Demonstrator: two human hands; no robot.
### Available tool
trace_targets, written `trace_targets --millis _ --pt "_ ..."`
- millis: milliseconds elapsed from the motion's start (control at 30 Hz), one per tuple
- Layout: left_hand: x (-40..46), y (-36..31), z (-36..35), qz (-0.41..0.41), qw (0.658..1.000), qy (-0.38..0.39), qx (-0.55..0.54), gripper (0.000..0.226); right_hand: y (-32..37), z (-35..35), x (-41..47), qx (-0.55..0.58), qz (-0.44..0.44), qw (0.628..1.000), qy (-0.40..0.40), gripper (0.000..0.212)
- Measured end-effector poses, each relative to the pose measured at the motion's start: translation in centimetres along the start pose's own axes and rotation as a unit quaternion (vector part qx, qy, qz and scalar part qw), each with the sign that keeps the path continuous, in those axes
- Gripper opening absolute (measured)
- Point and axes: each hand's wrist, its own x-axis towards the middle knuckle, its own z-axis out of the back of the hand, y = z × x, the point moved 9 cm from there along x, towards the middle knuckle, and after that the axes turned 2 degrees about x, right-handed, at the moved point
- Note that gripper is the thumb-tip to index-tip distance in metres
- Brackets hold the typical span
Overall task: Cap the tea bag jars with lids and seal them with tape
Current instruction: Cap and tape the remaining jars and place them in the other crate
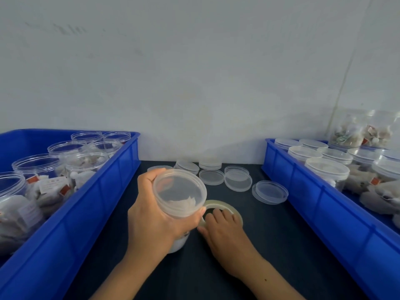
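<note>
One head-worn, wide-angle view looks forward and down from close above the dark desk (281, 245), facing the pale wall (194, 72) at 12 o'clock, blue crates at 9 (91, 213) and 3 (324, 213).

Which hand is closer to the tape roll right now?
Right. The right hand rests on the tape roll, fingers in its hole; the left hand grips the capped jar just beside it.

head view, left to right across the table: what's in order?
Left blue bin of uncapped jars → left hand gripping the capped jar → right hand on the tape roll → right blue bin of capped jars.
</note>
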Motion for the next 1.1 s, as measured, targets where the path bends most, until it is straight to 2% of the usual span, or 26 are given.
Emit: trace_targets --millis 100,133,167,200,233,267,333,400,500,667,767,833,933,1033,1100 --pt "0.0 0.4 -0.3 0.015 0.999 0.006 -0.040 0.091 -0.2 0.6 0.0 0.015 -0.012 0.999 -0.035 0.034" --pt "0.0 0.6 -0.4 0.022 0.998 0.011 -0.058 0.090 -0.4 1.5 -0.1 0.084 -0.018 0.994 -0.066 0.032" --pt "0.0 0.7 -0.6 0.029 0.996 0.016 -0.077 0.089 -0.7 2.4 -0.3 0.218 -0.038 0.971 -0.089 0.031" --pt "0.0 0.7 -0.7 0.033 0.994 0.023 -0.097 0.088 -0.9 3.0 -0.4 0.390 -0.056 0.914 -0.093 0.034" --pt "0.0 0.7 -0.9 0.037 0.992 0.031 -0.115 0.088 -0.8 3.0 -0.5 0.551 -0.062 0.829 -0.067 0.041" --pt "-0.1 0.7 -1.2 0.041 0.989 0.041 -0.133 0.087 -0.1 3.0 -0.4 0.652 -0.044 0.756 -0.039 0.047" --pt "-0.2 0.7 -2.0 0.056 0.981 0.065 -0.173 0.090 1.3 3.8 -0.6 0.715 0.014 0.699 -0.016 0.051" --pt "-0.3 0.7 -2.6 0.075 0.971 0.085 -0.209 0.097 2.1 4.4 -0.6 0.740 0.034 0.671 -0.024 0.051" --pt "-0.4 0.8 -3.3 0.094 0.961 0.106 -0.236 0.103 2.0 4.6 -0.6 0.763 0.021 0.645 -0.034 0.052" --pt "-0.7 1.2 -3.9 0.105 0.955 0.126 -0.247 0.090 2.1 4.4 -0.9 0.811 -0.006 0.584 -0.035 0.046" --pt "-0.8 0.9 -4.0 0.103 0.954 0.130 -0.249 0.091 1.9 4.7 -1.0 0.821 -0.018 0.570 -0.036 0.041" --pt "-0.9 0.6 -4.0 0.099 0.955 0.133 -0.245 0.092 1.5 4.8 -1.0 0.816 -0.027 0.576 -0.040 0.037" --pt "-0.8 0.2 -3.9 0.104 0.953 0.129 -0.254 0.082 0.9 5.6 -1.2 0.780 -0.029 0.624 -0.044 0.037" --pt "-0.4 -0.4 -3.9 0.128 0.943 0.138 -0.274 0.102 0.7 6.8 -1.4 0.723 -0.018 0.691 -0.021 0.042" --pt "-0.1 -0.7 -4.1 0.154 0.930 0.148 -0.300 0.108 0.5 7.3 -1.7 0.707 -0.020 0.707 0.001 0.045"
